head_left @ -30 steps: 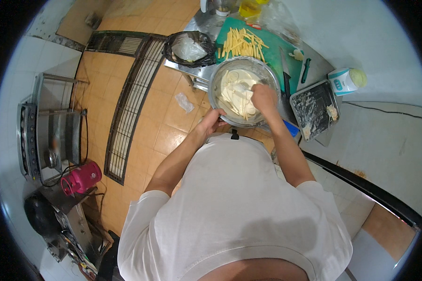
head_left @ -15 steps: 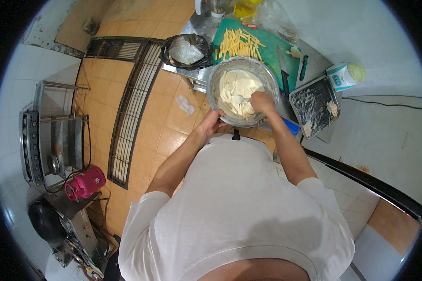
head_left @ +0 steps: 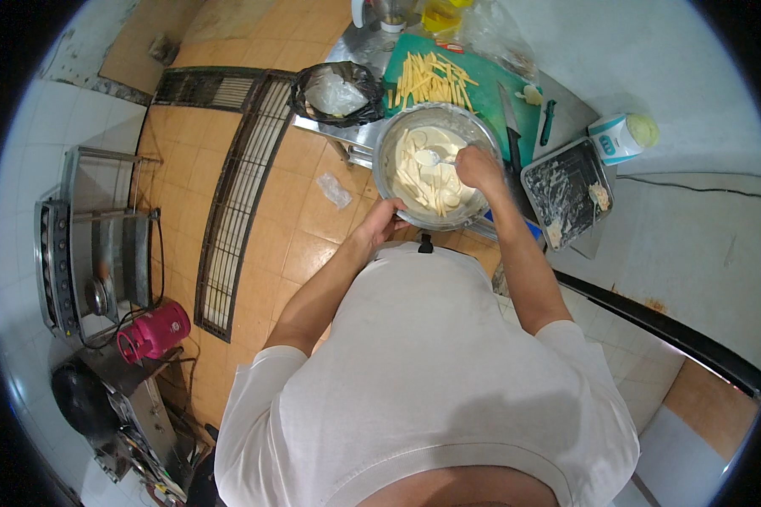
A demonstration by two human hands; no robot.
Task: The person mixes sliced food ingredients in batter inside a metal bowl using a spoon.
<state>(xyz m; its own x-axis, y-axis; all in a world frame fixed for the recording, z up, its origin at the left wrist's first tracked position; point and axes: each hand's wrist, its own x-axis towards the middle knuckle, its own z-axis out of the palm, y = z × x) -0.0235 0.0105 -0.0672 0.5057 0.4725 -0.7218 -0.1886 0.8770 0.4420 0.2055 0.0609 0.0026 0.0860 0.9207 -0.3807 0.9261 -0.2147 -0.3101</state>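
A round metal bowl (head_left: 386,139) stands at the near edge of the table, holding creamy pale batter with light strips (head_left: 421,179) in it. My left hand (head_left: 382,221) grips the bowl's near left rim. Closed round the handle of a spoon (head_left: 432,158), my right hand (head_left: 479,166) is over the bowl's right side. The spoon's pale bowl end lies in the batter near the middle; its handle is mostly hidden by my fingers. Just beyond, a pile of cut yellow sticks (head_left: 435,80) lies on a green cutting board (head_left: 490,68).
A knife (head_left: 511,127) and a green-handled tool (head_left: 549,122) lie right of the bowl. Further right are a smeared metal tray (head_left: 566,194) and a white-and-blue container (head_left: 615,139). A black plastic bag (head_left: 365,82) sits left. A pink gas cylinder (head_left: 156,329) stands on the left.
My right hand has moved slightly away from me, carrying the spoon's end further toward the far side of the batter. My left hand stays on the rim.
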